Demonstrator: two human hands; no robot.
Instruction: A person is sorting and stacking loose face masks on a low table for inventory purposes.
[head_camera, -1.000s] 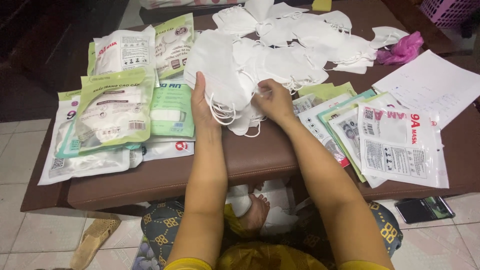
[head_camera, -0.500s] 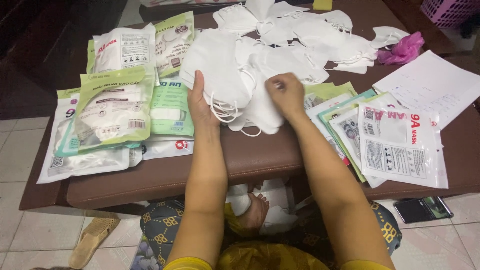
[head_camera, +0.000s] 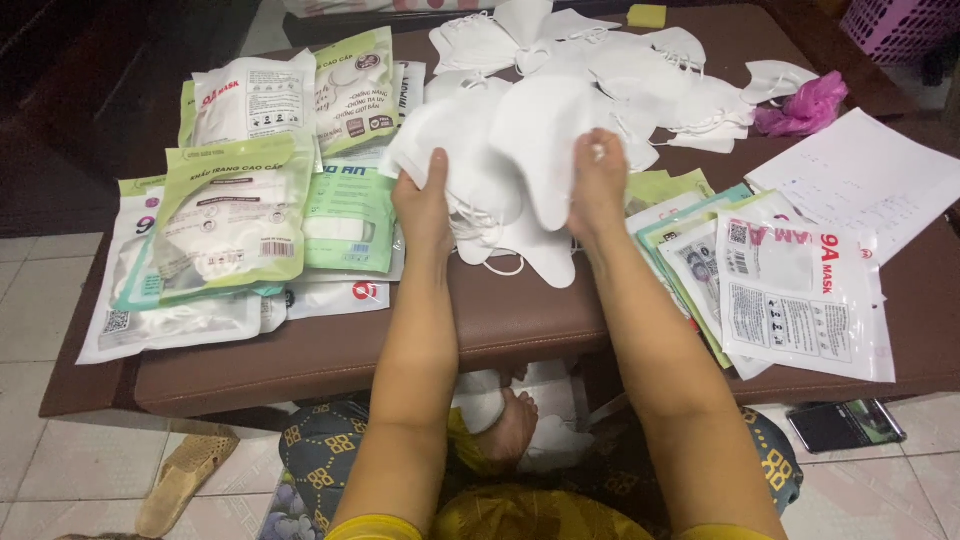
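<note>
Stack of white face masks (head_camera: 520, 160): gathered in a fanned bundle over the middle of the brown table (head_camera: 500, 310), nearer its front edge than its back, lower masks with ear loops hanging onto the surface.

Left hand (head_camera: 425, 200): closed on the bundle's left side, thumb on top, fingers hidden beneath.

Right hand (head_camera: 597, 180): closed on the bundle's right side, fingers curled over the upper mask.

Loose white masks (head_camera: 640, 60): spread in an overlapping heap just behind the bundle, reaching the back edge.

Filled mask packets (head_camera: 230, 220), green and clear: stacked along the left edge, overlapping, touching the bundle's left side.

Flat empty packets (head_camera: 790, 290): fanned at the right front corner, just beside the right forearm.

White paper sheet (head_camera: 860, 180): at the right edge, behind the flat packets.

Pink plastic bag (head_camera: 805, 105): crumpled, beside the paper.

Yellow sponge-like block (head_camera: 647, 15): at the back edge.

Dark phone (head_camera: 845, 425): on the floor tiles below the right front corner.

Sandal (head_camera: 185, 480): on the floor, left of the knees.
</note>
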